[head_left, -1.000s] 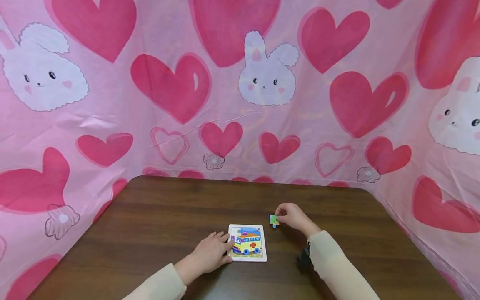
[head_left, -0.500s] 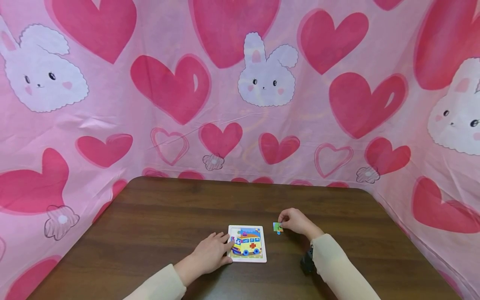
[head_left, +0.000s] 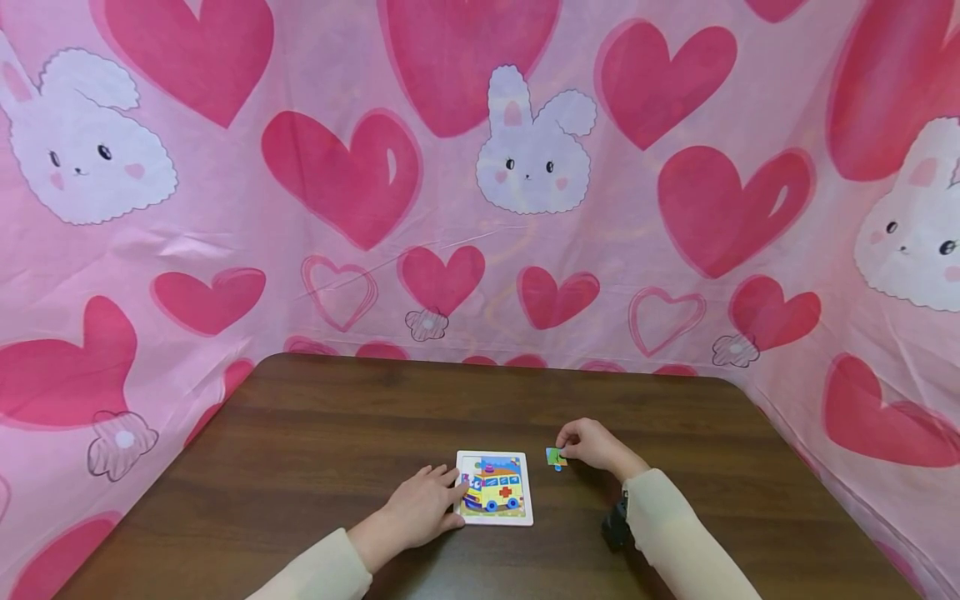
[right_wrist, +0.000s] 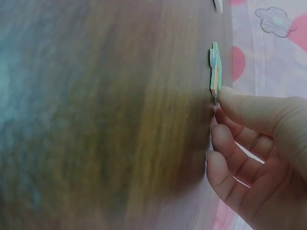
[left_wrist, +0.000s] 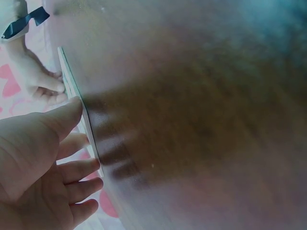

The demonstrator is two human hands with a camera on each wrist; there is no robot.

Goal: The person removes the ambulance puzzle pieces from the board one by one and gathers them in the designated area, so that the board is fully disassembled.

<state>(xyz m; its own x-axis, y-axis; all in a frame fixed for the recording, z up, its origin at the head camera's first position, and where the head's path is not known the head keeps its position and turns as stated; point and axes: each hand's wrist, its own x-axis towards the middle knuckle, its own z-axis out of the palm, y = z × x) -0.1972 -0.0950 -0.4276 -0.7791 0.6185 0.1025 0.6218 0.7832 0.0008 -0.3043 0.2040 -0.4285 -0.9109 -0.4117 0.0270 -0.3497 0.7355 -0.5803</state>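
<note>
Right hand [head_left: 592, 443] pinches a puzzle piece [head_left: 555, 455] while left hand [head_left: 422, 504] rests on the puzzle tray [head_left: 498, 522]

The left hand lies relaxed, its fingers apart and only slightly bent, gripping nothing. Its thumb touches the near left corner of the white-rimmed puzzle tray, and its index finger reaches over the left rim onto the picture. The tray lies flat, just to the right of that hand, between the two hands and nearer the left one. It shows a yellow ambulance with a red cross and blue wheels; just beyond the left index finger, the far left part is a plain pale patch.

The right hand is nearly closed at thumb and index finger, which hold one corner of the puzzle piece; its other fingers curl loosely beneath. The piece, green and blue with a rounded tab pointing toward the person, sits just to the left of the right fingertips, apart from the tray. Whether it touches the brown table [head_left: 337, 442], I cannot tell. A dark device [head_left: 615, 527] hangs under the right wrist, and a pink backdrop [head_left: 465, 225] with hearts and rabbits stands beyond both hands
</note>
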